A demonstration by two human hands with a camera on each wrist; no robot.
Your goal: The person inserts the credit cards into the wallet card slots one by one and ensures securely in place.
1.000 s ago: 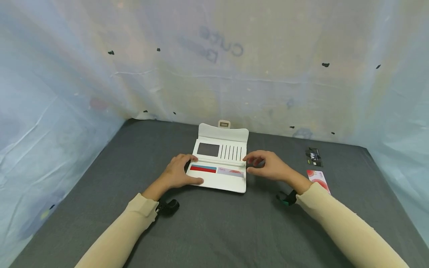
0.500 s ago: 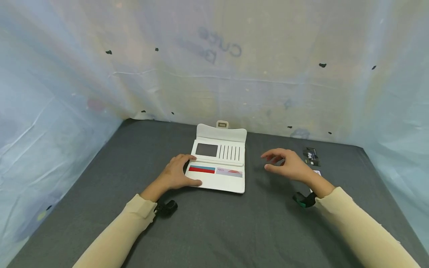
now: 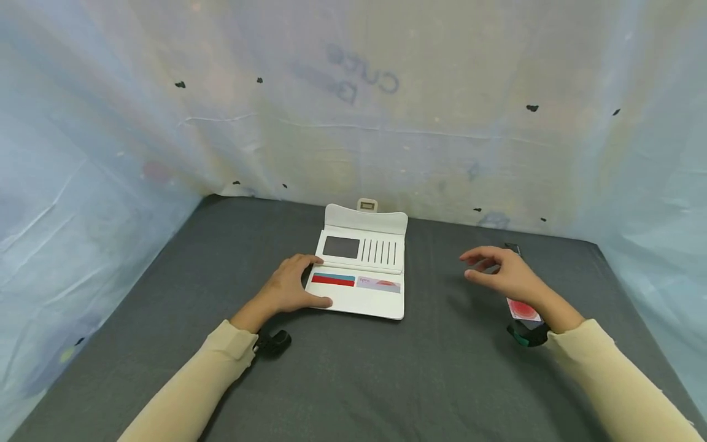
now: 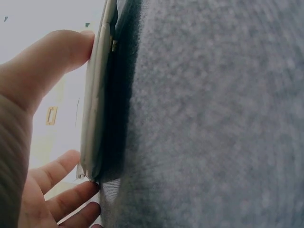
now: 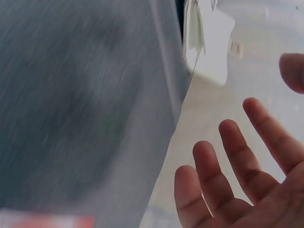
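Grey felt table (image 3: pixel 353 380); pale sheeted walls (image 3: pixel 110 123)

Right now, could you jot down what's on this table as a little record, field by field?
surface: dark grey felt table
wallet: white wallet lying open, flap away from the person
cards in wallet: red and blue card; pale card beside it
left hand: left hand rests on the wallet's left edge
right hand: right hand hovers right of the wallet, fingers relaxed, holding nothing
loose card: red and white card partly hidden under the right wrist
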